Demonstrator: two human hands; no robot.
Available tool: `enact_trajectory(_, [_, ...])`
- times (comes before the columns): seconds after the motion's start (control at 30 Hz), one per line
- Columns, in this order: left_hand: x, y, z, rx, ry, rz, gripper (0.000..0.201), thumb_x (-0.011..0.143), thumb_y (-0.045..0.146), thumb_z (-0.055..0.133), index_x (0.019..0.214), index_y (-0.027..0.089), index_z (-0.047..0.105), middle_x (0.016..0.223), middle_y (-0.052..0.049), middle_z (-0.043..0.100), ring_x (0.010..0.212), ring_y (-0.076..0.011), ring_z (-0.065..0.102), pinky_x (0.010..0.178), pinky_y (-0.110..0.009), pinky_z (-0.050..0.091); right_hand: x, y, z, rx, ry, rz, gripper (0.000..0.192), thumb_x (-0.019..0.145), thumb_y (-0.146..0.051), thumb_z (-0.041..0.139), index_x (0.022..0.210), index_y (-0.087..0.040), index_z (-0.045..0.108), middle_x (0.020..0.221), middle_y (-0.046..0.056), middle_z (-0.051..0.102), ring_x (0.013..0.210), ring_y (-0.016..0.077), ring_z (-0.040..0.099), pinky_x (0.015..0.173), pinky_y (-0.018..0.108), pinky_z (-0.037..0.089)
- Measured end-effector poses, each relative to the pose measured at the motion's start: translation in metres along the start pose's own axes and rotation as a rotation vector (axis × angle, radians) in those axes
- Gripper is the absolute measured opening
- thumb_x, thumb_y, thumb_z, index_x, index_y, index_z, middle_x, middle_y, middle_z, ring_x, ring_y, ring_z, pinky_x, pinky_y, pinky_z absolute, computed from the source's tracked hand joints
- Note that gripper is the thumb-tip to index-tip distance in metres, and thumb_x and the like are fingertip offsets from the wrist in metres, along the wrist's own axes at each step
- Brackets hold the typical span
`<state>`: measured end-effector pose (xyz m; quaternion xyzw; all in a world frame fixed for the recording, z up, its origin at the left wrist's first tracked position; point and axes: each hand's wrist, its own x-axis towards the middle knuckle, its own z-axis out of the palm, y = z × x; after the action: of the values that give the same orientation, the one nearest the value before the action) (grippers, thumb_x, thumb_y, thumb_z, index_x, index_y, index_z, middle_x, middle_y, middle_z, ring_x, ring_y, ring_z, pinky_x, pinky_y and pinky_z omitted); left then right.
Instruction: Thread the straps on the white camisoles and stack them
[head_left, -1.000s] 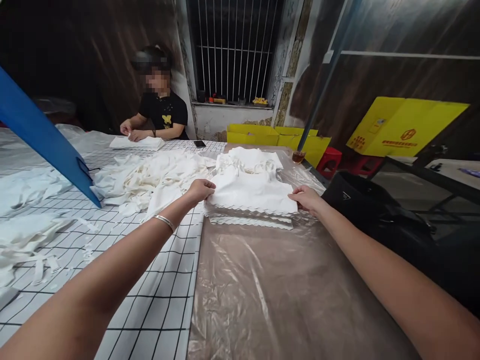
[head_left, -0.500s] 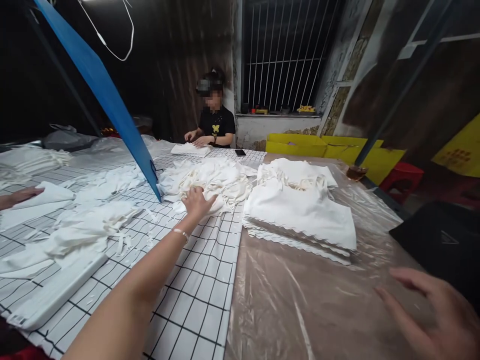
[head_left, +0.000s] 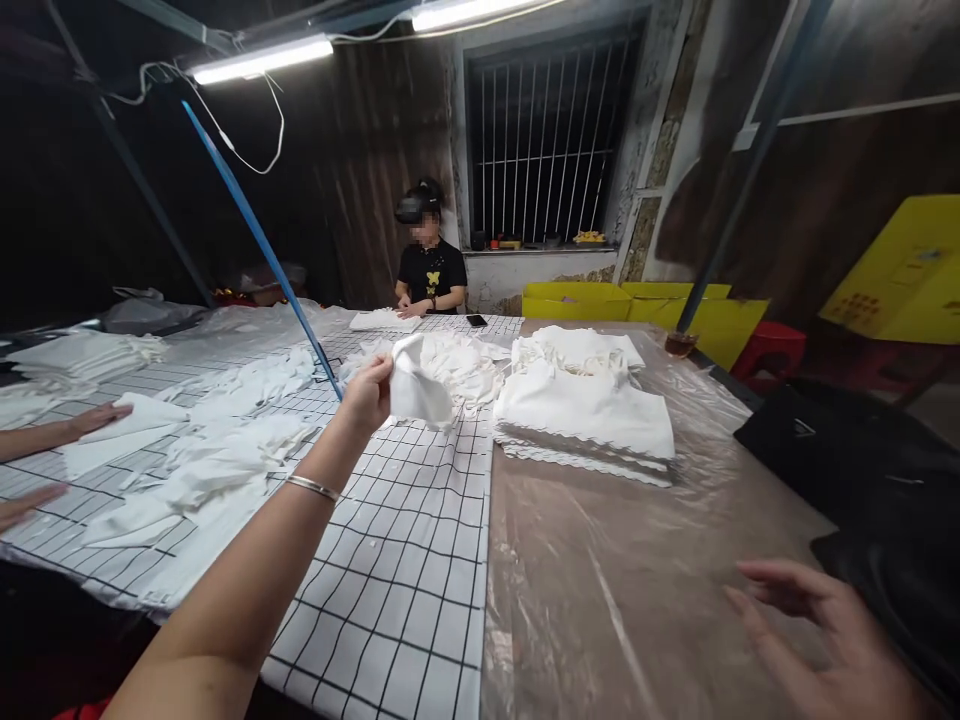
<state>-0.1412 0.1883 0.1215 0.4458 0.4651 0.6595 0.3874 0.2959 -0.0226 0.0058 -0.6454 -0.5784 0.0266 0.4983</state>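
Observation:
My left hand [head_left: 369, 392] is closed on a white fabric piece [head_left: 417, 385], lifted above the checked cloth and hanging to the right of the fingers. Behind it lies a loose heap of white fabric pieces [head_left: 469, 368]. To the heap's right rests a neat stack of white garment pieces [head_left: 585, 415] with scalloped edges. My right hand [head_left: 814, 630] hovers over the plastic-covered brown tabletop [head_left: 570, 580] at lower right, thumb and fingers apart, holding nothing.
At far left a co-worker's hands [head_left: 101, 420] touch white fabric. Another person [head_left: 431, 270] sits at the far end. A blue pole [head_left: 262, 250] slants over the table. A black bag [head_left: 847, 460], a glass of tea [head_left: 679, 344] and yellow boxes [head_left: 577, 300] stand right.
My left hand has closed on a white fabric piece and lifted it from the heap, slightly leftward. My right hand stays open at lower right. The view has tilted up.

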Motion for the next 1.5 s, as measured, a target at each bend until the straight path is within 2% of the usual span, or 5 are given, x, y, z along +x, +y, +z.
enact_trajectory(0.47, [-0.158,0.039,0.073,-0.338,-0.476,-0.511,0.018,0.092,0.026,0.054,0.095,0.013,0.065,0.076,-0.006,0.067,0.078,-0.0237,0.069,0.073,-0.035,0.059,0.012,-0.12,0.066,1.04,-0.864,0.278,0.067,0.063,-0.059,0.086,0.112,-0.023,0.059,0.117,0.008,0.062,0.11,0.0267,0.057,0.097,0.039,0.045])
enact_trajectory(0.77, [-0.135,0.017,0.082,0.231,-1.005,-0.303,0.042,0.066,0.04,0.084,0.094,0.012,0.072,0.086,-0.009,0.07,0.077,-0.0207,0.064,0.064,-0.026,0.051,0.076,-0.13,0.053,0.796,-0.8,0.154,0.048,0.065,-0.059,0.08,0.076,-0.017,0.059,0.069,-0.001,0.056,0.063,0.0134,0.05,0.053,0.02,0.039])
enact_trajectory(1.03, [-0.101,0.02,0.103,0.777,-0.432,0.332,0.015,0.084,0.029,0.065,0.087,0.018,0.074,0.107,-0.009,0.066,0.098,-0.023,0.06,0.088,-0.035,0.048,0.1,-0.099,0.043,0.678,-0.529,0.186,0.043,0.063,-0.054,0.079,0.073,-0.016,0.06,0.065,-0.002,0.052,0.061,0.0127,0.046,0.054,0.022,0.035])
enact_trajectory(1.4, [-0.165,-0.044,0.149,0.793,-0.819,0.197,0.06,0.081,0.042,0.069,0.132,0.015,0.052,0.122,-0.015,0.064,0.099,-0.0239,0.064,0.079,-0.03,0.051,0.095,-0.096,0.042,0.468,-0.536,0.124,0.013,0.074,-0.028,0.066,0.078,-0.015,0.066,0.073,0.001,0.063,0.068,0.0156,0.055,0.063,0.024,0.041])
enact_trajectory(1.5, [-0.175,-0.051,0.162,0.948,-0.775,0.314,0.027,0.088,0.027,0.058,0.111,0.017,0.066,0.105,-0.01,0.07,0.094,-0.0243,0.065,0.08,-0.031,0.05,0.098,-0.097,0.029,0.27,-0.538,-0.005,0.007,0.077,-0.023,0.066,0.078,-0.016,0.066,0.075,0.001,0.064,0.072,0.0168,0.057,0.066,0.024,0.041])
